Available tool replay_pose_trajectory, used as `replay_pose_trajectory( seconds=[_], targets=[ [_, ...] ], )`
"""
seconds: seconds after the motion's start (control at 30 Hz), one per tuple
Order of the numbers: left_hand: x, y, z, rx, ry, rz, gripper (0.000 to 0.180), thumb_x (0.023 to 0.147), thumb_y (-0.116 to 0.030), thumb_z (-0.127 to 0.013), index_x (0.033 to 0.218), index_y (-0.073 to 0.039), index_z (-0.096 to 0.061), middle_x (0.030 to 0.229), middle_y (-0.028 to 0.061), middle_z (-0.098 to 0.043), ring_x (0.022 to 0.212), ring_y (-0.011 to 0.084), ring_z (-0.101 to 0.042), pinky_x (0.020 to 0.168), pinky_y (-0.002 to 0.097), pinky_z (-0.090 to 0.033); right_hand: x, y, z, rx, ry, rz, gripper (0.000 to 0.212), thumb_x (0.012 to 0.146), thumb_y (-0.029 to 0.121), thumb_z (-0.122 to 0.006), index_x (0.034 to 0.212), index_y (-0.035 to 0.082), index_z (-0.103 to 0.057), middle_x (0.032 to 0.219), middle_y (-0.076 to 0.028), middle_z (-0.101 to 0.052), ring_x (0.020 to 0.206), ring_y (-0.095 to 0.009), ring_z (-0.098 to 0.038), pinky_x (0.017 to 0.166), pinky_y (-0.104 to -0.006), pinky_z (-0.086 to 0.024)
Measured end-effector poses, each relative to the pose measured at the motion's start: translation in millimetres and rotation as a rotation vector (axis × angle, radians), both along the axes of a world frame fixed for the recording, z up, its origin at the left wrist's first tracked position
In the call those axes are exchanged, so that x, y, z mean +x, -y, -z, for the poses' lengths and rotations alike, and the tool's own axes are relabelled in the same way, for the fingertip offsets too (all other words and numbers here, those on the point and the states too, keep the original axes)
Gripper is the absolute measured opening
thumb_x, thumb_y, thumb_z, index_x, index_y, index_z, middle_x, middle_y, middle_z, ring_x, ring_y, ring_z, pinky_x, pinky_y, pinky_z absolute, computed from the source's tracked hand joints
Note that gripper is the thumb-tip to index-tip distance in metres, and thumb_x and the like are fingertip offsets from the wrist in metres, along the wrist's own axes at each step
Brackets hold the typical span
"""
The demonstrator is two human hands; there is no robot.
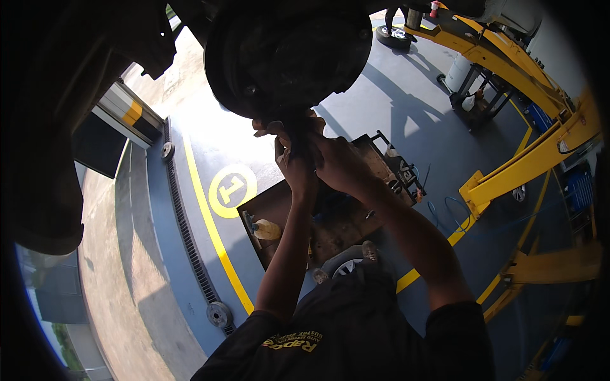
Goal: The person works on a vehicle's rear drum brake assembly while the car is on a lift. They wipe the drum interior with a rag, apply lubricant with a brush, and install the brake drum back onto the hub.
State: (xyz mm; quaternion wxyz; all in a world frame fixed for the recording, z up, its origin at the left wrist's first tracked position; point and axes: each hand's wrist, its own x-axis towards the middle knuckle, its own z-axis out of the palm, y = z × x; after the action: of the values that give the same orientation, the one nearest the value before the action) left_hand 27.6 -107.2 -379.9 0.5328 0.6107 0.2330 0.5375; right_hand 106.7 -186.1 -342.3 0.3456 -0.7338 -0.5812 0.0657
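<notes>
Meeting below one dark disc (289, 60), two hands (337, 159)

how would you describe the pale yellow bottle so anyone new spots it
Start at the big yellow floor circle; to its lower right is the dark brown cart. The pale yellow bottle is at that cart's left end. Its light, rounded body sets it apart from the darker things around it.

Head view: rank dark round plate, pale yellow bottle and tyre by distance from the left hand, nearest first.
From the left hand:
1. Dark round plate: just above it in the picture.
2. Pale yellow bottle: lower left, on the brown tray.
3. Tyre: upper right, across the floor.
</notes>
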Motion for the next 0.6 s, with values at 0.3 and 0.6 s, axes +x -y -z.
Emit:
replay_pose_trajectory(
  seconds=[0.3,0.6],
  targets=[
    [161,-1,40,-0.552,0.368,0.602,0.041,0.111,-0.025,-0.049,0.145,-0.004,-0.054,0.121,0.0062,-0.066,0.113,0.0160,-0.065,0.097,0.0333,-0.052,123,25,-65,-0.035,-0.076,0.189,0.046,0.105,0.015,-0.053,0.150,0.010,-0.050,0.116,-0.028,-0.072,0.103,-0.050,-0.069,0.096,-0.0585,-0.055],
    [254,28,-75,-0.703,0.969,1.000,0.038,0.112,-0.033,-0.053,0.142,-0.010,-0.054,0.134,0.0069,-0.062,0.127,0.0193,-0.061,0.112,0.0393,-0.047,213,32,-168,0.238,0.086,-0.069,0.037,0.106,0.018,-0.061,0.142,0.012,-0.066,0.113,-0.020,-0.077,0.103,-0.033,-0.077,0.093,-0.0416,-0.057]
  ],
)
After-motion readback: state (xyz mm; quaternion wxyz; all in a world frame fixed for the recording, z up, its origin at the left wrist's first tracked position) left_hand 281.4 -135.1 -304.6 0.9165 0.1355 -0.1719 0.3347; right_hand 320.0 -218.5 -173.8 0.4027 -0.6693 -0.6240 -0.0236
